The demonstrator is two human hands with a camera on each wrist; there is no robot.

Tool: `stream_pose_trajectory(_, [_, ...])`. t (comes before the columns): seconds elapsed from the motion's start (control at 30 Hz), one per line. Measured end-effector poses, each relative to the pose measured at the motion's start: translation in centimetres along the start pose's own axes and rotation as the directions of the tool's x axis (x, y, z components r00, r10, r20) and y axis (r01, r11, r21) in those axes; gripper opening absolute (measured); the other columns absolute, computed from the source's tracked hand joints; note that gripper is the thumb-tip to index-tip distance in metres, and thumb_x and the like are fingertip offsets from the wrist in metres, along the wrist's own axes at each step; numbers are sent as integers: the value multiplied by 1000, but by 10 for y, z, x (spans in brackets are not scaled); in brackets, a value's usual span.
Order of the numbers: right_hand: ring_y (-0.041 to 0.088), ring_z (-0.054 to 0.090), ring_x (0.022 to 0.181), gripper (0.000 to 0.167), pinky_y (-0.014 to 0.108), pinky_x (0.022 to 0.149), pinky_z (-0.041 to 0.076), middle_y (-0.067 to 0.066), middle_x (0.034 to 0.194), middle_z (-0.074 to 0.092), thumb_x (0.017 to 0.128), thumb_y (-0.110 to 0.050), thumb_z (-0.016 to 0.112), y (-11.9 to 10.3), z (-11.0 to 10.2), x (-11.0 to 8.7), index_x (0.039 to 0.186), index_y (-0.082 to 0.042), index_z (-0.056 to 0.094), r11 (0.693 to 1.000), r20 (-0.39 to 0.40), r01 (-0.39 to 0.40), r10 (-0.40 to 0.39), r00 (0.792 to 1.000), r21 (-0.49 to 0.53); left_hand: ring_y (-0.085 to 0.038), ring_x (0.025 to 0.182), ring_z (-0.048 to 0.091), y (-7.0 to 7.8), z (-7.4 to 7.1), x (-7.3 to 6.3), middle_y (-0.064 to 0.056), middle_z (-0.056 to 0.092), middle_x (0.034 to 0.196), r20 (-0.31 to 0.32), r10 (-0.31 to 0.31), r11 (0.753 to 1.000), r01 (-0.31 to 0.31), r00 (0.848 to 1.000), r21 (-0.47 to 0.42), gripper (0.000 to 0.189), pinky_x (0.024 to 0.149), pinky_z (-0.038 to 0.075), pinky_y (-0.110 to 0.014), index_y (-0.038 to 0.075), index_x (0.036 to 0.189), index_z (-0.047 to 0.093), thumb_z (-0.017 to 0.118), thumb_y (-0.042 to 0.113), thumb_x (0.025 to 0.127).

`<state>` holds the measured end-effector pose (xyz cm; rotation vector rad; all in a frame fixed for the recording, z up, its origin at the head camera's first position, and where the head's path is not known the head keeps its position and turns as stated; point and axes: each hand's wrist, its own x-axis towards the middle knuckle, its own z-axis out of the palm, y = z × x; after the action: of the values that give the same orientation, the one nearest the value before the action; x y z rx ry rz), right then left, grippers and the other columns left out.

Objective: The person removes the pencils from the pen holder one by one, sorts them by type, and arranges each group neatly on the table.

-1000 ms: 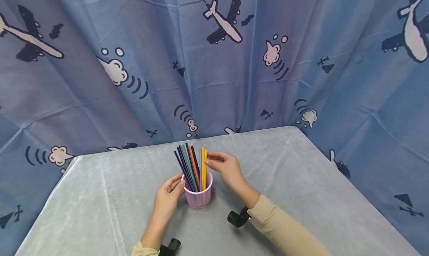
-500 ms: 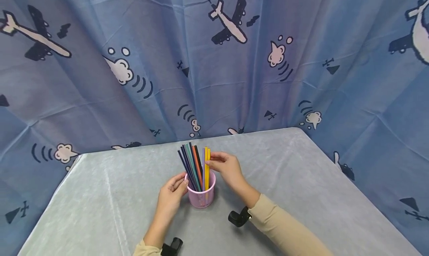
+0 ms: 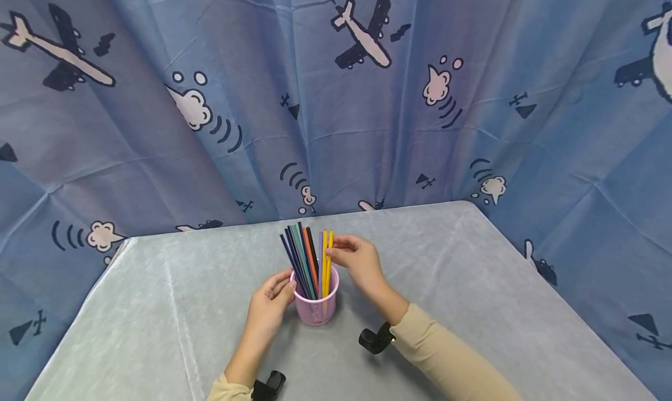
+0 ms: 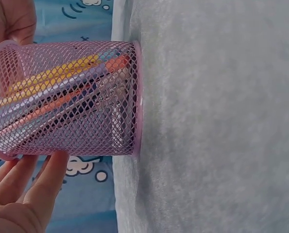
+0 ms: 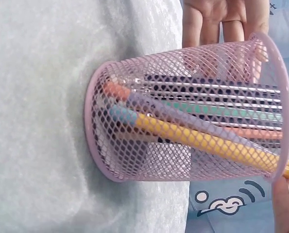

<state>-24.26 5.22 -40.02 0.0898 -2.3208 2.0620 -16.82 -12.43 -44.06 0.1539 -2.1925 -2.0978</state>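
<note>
A pink mesh pen cup (image 3: 317, 313) stands upright on the table, with dark blue, green, orange, black, purple and yellow pencils leaning in it. My left hand (image 3: 268, 302) holds the cup at its left rim; in the left wrist view, fingertips (image 4: 59, 162) touch the mesh. At the cup's right side, my right hand (image 3: 359, 261) pinches the upper part of a yellow pencil (image 3: 328, 268) between thumb and fingers. The lower end of a yellow pencil (image 5: 183, 133), light blue at its end, shows through the mesh in the right wrist view.
Pale grey cloth covers the table (image 3: 472, 284). A blue curtain (image 3: 252, 97) printed with planes hangs close behind it and along its sides. A black wrist device (image 3: 375, 340) sits below the right sleeve, and another (image 3: 269, 384) at the left wrist.
The head view has shifted slightly. The right hand has moved a little to the right, and the outer yellow pencil now stands slightly apart from the other. The left hand keeps its hold.
</note>
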Motion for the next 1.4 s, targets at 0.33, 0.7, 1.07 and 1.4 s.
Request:
stream_pose_trajectory(0.33, [13, 71, 86, 30, 30, 81, 63, 18, 103, 70, 87, -3, 74, -17, -13, 7, 116, 5, 68, 1000, -25, -11, 12, 1000, 24, -28, 119, 63, -1, 0, 0, -26, 62, 133, -2, 10, 1000, -10, 1000, -9, 39, 89, 58, -19, -7, 134, 56, 59, 9, 99])
stream_pose_trajectory(0.7, [8, 71, 85, 32, 28, 83, 62, 12, 102, 70, 90, -7, 72, -42, -29, 11, 120, 3, 66, 998, -42, 4, -2, 999, 61, -30, 121, 62, 1, 2, -2, -25, 61, 134, 4, -7, 1000, 7, 1000, -11, 39, 92, 58, -23, -6, 135, 55, 58, 11, 100])
stream_pose_trajectory(1.07, [5, 72, 84, 32, 27, 83, 61, 5, 99, 72, 89, -9, 73, -55, -42, 13, 119, 1, 68, 995, -31, 55, -52, 998, 82, -27, 118, 64, -1, 1, 1, -27, 62, 132, -11, 1, 1000, -1, 1000, -10, 38, 88, 58, -19, -8, 133, 56, 58, 8, 99])
stream_pose_trajectory(1.4, [4, 72, 84, 35, 27, 83, 61, -4, 93, 73, 91, -8, 71, -62, -53, 16, 123, 4, 66, 992, -27, 44, -41, 999, 121, -18, 114, 65, -1, 1, -1, -28, 61, 133, 0, 11, 1000, -11, 1000, -23, 39, 88, 58, -17, -9, 134, 55, 58, 10, 100])
